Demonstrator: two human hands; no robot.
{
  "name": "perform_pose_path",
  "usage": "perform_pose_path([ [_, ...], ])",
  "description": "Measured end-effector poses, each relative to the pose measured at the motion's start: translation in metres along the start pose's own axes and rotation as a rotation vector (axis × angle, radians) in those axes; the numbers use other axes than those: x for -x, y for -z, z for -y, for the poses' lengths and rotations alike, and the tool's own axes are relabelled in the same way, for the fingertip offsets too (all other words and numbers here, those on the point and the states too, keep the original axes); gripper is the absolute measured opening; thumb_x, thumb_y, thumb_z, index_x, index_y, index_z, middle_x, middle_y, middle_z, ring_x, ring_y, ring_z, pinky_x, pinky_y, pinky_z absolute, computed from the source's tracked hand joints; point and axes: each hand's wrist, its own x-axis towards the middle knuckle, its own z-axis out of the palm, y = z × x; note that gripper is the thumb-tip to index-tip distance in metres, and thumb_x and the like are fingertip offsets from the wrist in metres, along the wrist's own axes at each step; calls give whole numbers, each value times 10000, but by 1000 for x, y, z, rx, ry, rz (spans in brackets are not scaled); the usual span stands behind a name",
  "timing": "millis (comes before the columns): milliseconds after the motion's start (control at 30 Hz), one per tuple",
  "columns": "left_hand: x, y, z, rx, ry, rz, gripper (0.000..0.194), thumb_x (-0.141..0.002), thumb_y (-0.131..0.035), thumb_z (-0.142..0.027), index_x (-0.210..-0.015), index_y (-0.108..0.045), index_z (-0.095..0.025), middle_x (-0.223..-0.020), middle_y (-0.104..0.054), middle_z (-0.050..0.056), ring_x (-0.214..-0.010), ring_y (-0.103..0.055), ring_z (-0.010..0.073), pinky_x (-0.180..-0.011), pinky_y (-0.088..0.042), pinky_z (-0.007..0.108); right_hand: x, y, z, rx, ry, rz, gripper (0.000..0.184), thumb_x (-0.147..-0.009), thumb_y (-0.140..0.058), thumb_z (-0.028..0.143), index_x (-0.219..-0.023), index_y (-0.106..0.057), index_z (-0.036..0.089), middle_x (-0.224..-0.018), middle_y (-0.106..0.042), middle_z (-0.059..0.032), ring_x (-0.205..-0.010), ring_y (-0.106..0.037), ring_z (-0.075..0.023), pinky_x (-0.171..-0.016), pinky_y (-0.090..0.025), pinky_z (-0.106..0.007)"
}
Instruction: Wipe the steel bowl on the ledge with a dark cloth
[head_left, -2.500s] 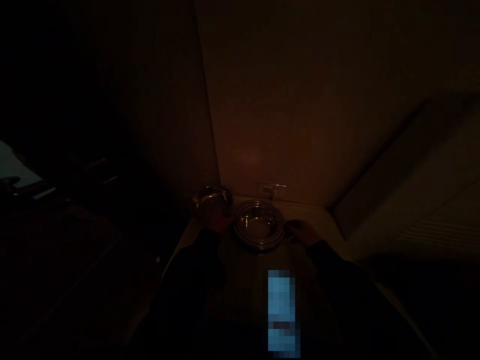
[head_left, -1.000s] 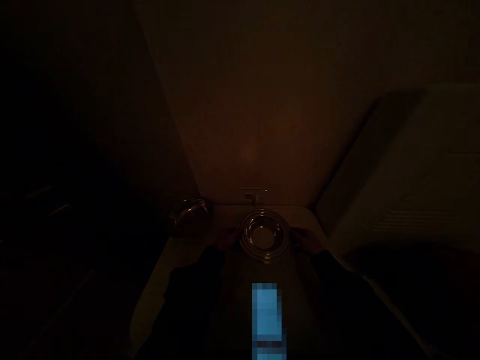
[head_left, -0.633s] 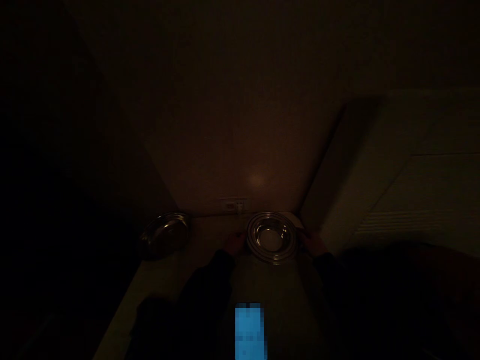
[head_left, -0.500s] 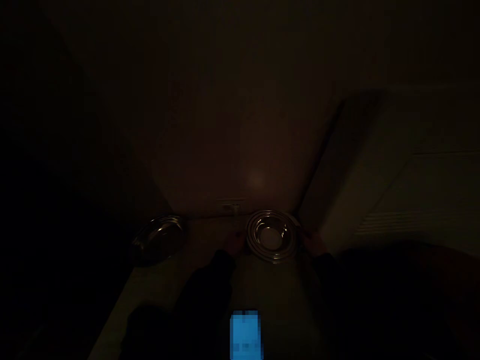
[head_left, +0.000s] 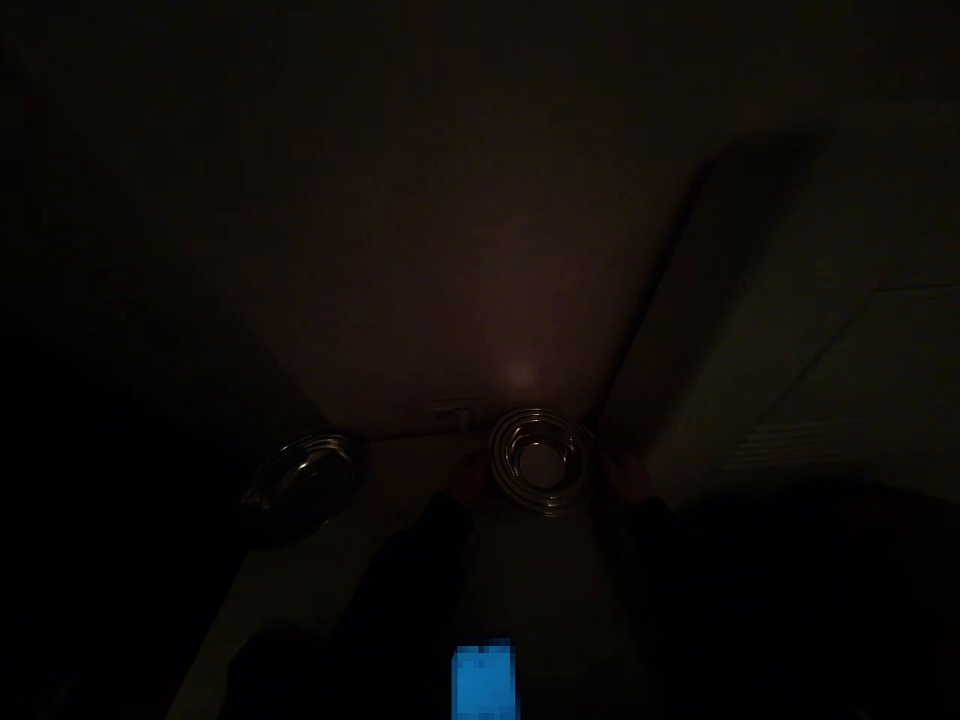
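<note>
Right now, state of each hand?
Left hand: at the left rim of the stack of steel plates; grip too dark to tell.
Right hand: at its right rim; same.

No readable text, labels, brands or numbers anywhere, frame is too dark. Stack of metal plates (head_left: 541, 461) shows only glints, no markings. Second metal plate (head_left: 304, 484) to the left is likewise bare. Small wall fitting (head_left: 455, 414) behind them is too dim to tell if it's marked. Blue patch (head_left: 484, 682) at bottom is pixelated, unreadable.
</note>
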Motion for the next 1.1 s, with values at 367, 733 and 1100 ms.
perform_pose_path([
  [367, 40, 16, 14, 202, 37, -5, 332, -826, -477, -283, -1064, -563, -67, -996, -624, 148, -672, -602, 122, -550, -503, 236, 48, 14, -10, -11, -3, -190, 477, -750, -434, 390, -1119, -561, 117, -1080, -621, -154, -964, -590, -262, -838, -463, -414],
  [733, 47, -4, 32, 230, 3, 20, 486, -855, -429, -267, -1298, -355, -81, -1053, -588, 157, -778, -606, 133, -573, -501, 208, 51, -4, 3, 11, 9, -61, 452, -757, -393, 395, -1073, -608, 154, -1011, -659, -114, -977, -593, -255, -832, -463, -394],
  [1100, 54, -20, 12, -20, -239, 16, 372, -800, -502, -305, -1103, -579, -104, -1166, -578, 169, -1119, -498, 264, -945, -357, 360, 46, -1, 0, 47, 55, -26, 438, -766, -379, 302, -1122, -601, 171, -986, -674, -95, -927, -619, -237, -824, -472, -380],
])
